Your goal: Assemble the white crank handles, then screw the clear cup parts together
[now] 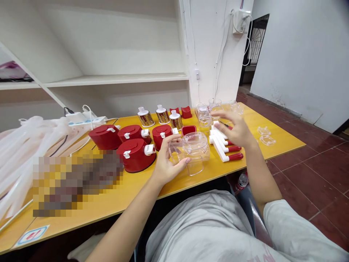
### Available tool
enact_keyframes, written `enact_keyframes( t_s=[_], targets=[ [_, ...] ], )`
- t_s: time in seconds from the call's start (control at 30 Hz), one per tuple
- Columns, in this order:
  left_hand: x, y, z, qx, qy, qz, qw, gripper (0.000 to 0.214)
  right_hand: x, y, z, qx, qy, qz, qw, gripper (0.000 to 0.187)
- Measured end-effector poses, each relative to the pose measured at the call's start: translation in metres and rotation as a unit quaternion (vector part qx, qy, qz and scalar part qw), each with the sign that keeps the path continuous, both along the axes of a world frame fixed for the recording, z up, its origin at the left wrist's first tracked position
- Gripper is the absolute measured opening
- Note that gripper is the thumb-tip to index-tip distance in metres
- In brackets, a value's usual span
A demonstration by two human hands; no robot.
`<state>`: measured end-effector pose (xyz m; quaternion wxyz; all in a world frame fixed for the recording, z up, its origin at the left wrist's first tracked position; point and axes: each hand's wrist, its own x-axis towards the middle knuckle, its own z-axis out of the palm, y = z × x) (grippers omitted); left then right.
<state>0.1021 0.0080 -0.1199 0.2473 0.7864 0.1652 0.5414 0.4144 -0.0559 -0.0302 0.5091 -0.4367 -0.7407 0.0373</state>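
My left hand [169, 162] is closed round a clear plastic housing [195, 160], which looks like the body of a drum grater. Its round mouth faces up near the table's front edge. My right hand [236, 127] is raised to the right, fingers apart, with nothing in it that I can see. Below it lie several white crank handles [222, 149] with red grips. Just behind the fingers are more clear plastic parts [203, 112]. A red plastic tray-like part [188, 129] sits directly behind the housing I hold.
Several red suction bases [135, 156] stand left of centre. Behind them are 3 grater drums [145, 118] and red pusher pieces [186, 112]. Clear rings [265, 136] lie at the right of the yellow table [286, 143]. Plastic bags [35, 145] and a power strip [89, 120] are at left.
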Motion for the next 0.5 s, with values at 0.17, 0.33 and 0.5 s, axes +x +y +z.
enact_keyframes(
  t_s=[0.17, 0.33, 0.5],
  targets=[
    [0.000, -0.001, 0.000, 0.005, -0.009, -0.007, 1.000, 0.073, 0.071, 0.018, -0.022, -0.214, -0.052, -0.253, 0.942, 0.031],
    [0.000, -0.001, 0.000, 0.014, -0.017, -0.013, 1.000, 0.070, 0.088, 0.038, -0.050, -0.328, -0.128, -0.215, 0.911, 0.030],
    [0.000, -0.002, 0.002, 0.022, -0.007, -0.007, 1.000, 0.069, 0.083, 0.055, -0.065, -0.377, -0.179, -0.216, 0.883, 0.043]
  ],
)
